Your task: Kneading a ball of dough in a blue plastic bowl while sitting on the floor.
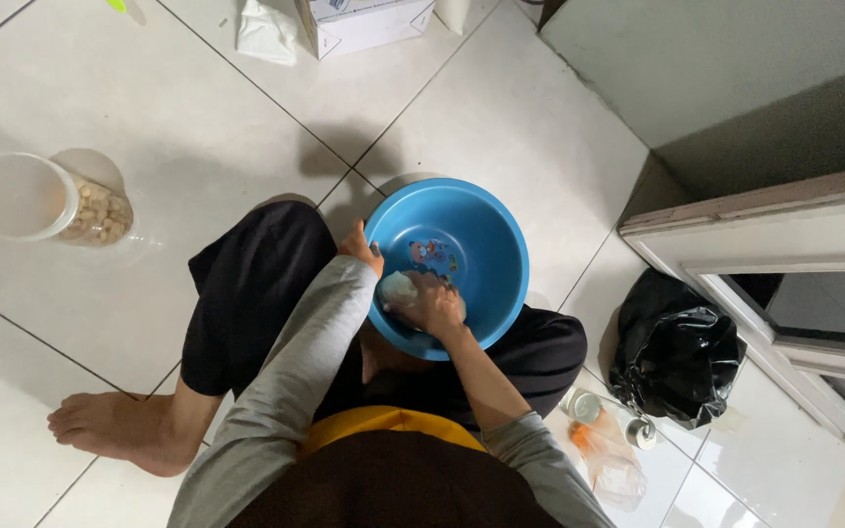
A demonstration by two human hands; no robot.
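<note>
Right hand [429, 301] fingers clamp a pale lump [398, 288] inside the blue basin [486, 256]; left hand [361, 244] grips its rim.

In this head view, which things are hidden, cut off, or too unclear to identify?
- Pale lump in the blue bowl: the right hand covers most of it; its kind is unclear.
- Left hand: only partly seen at the bowl's rim; grip unclear.
- White box: cut off by the top edge.
- Black bag: contents hidden.
- Jar: pale pieces inside, too small to identify.
</note>
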